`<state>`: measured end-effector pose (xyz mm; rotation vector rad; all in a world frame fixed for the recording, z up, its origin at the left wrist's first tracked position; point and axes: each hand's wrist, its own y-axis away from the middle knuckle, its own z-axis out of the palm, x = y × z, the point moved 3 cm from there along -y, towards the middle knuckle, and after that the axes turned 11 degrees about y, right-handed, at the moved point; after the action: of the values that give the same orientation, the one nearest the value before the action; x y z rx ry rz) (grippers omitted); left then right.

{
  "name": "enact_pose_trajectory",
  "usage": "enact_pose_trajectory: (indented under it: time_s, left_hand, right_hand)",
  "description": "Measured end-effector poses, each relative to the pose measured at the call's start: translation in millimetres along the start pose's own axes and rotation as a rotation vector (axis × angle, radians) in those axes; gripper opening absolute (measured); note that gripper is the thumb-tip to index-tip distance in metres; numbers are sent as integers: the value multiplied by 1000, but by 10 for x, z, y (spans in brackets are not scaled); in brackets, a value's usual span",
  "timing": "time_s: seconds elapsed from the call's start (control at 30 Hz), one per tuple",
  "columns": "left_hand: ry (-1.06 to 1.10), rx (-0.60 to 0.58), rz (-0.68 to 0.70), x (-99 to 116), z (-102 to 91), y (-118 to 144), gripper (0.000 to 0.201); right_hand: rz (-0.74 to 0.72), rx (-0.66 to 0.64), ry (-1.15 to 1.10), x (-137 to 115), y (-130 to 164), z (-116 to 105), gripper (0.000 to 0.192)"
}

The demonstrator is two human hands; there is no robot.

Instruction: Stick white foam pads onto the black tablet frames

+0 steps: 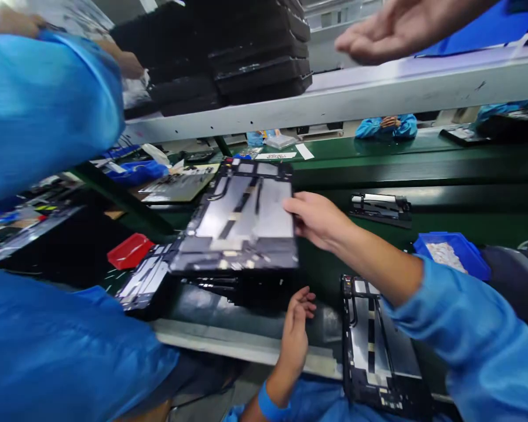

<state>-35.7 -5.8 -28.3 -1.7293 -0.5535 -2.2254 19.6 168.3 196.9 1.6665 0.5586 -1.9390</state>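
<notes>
At our far left, a co-worker's blue sleeve (48, 111) fills the edge of the view, and that person's hand (131, 64) is at a clear plastic bag beside the black trays (255, 53), which stand stacked on the upper shelf (369, 94). Below, we see a red bin (129, 251), tilted; we cannot tell what it holds. Just beside it lies a left-hand panel (147, 278) with silver strips.

Next comes the panel (250, 214) in hand, tilted and a little blurred, above a dark stack (250, 288); we cannot tell whether its near edge touches that stack. The bench's pale front edge (246, 346) runs below them. Our left hand (298, 319) hangs near that edge, fingers loosely curled and spread a little, holding nothing. Our right hand (314, 217) is closed on the panel's right edge, thumb on top.

To the right of the left hand, a strip of the green bench (323, 264) shows, giving room between the dark stack and a second panel (374, 334), which lies along the bench with its near end reaching over the front edge. Behind it sits a small dark part (381, 208). Under another person's outstretched hand (391, 35), farther right, a blue bin (475, 258) holds small whitish pieces (446, 255), near our right forearm.
</notes>
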Motion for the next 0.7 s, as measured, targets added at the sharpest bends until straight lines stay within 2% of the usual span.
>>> enact_pose_trajectory:
  time_s: [0.07,0.13,0.2,0.23,0.27,0.33,0.43,0.47,0.53,0.6,0.63,0.7]
  left_hand:
    - [10,25,57,82,-72,15,67]
    - [-15,52,77,140,-152,31,65]
    - [-69,71,75,168,-223,37,63]
    - [-103,69,66,170,-248,31,62]
    - [-138,55,52,163,-261,17,60]
    - [-209,-5,16,130,-248,-42,58]
    - [-342,-157,7,72,-122,-202,57]
    - [-399,-214,18,55,-53,-268,57]
    - [-514,-326,53,28,121,-402,58]
    - [-608,-421,92,-1,326,-521,57]
    - [-645,-462,114,-17,433,-572,58]
    - [-710,-538,151,-64,632,-653,58]
  right_hand:
    - [41,11,14,-23,-398,330,21]
    - [50,28,136,22,-645,522,24]
    - [11,-2,326,74,-731,536,29]
    - [-11,-26,418,95,-717,468,31]
    - [-34,-43,500,112,-668,347,32]
    - [-95,-15,640,142,-480,-42,34]
    - [-193,150,886,276,-19,-871,28]
    - [-166,223,972,382,169,-1174,25]
    - [33,371,1106,711,574,-1749,23]
    - [280,417,1214,1147,994,-2148,24]
    - [369,429,1237,1370,1197,-2260,28]
    - [456,415,1260,1763,1541,-2313,39]
